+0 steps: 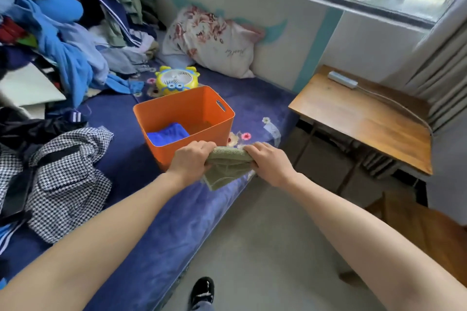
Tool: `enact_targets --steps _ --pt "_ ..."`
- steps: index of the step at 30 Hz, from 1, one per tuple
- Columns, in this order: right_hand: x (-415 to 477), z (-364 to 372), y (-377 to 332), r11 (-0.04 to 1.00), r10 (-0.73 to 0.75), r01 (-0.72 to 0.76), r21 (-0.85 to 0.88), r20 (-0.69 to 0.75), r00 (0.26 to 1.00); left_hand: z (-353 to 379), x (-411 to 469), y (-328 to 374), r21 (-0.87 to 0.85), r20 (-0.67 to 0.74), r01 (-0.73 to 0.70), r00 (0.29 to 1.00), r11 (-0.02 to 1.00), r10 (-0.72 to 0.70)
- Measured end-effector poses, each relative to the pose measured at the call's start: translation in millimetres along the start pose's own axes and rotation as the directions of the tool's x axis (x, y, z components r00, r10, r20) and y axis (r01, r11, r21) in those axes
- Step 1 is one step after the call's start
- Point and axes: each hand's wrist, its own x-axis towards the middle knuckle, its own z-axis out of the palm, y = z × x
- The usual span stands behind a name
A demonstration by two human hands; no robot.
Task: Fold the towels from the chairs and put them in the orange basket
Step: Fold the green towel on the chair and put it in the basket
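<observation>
A folded olive-green terry towel [227,164] is gripped at its top edge by the left hand [190,160] and right hand [269,163], just short of the orange plastic basket [185,118]; it should be lowered flat beside the blue folded towel [168,134].

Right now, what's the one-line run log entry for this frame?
stage: folding, not yet binned | left grip: holds green towel | right grip: holds same towel | orange basket: contains blue towel
</observation>
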Motion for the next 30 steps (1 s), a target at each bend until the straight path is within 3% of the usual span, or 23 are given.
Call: enact_targets --steps 9,13,20,30 --pt "99 3 64 0.999 -0.004 0.004 0.039 -0.007 1.000 2 111 -42 0.083 -0.001 -0.063 0.998 0.995 0.063" --pt "140 17 92 0.996 -0.016 0.014 0.084 0.022 1.000 12 146 -61 0.112 0.005 -0.020 1.000 0.994 0.019" --pt "232 41 144 0.979 -0.141 0.131 0.158 0.057 0.988 25 217 -93 0.182 0.023 0.177 0.983 0.967 -0.184" --pt "318 87 182 0.942 -0.313 0.266 0.202 0.255 0.915 50 258 -121 0.282 0.126 0.462 0.851 0.841 -0.510"
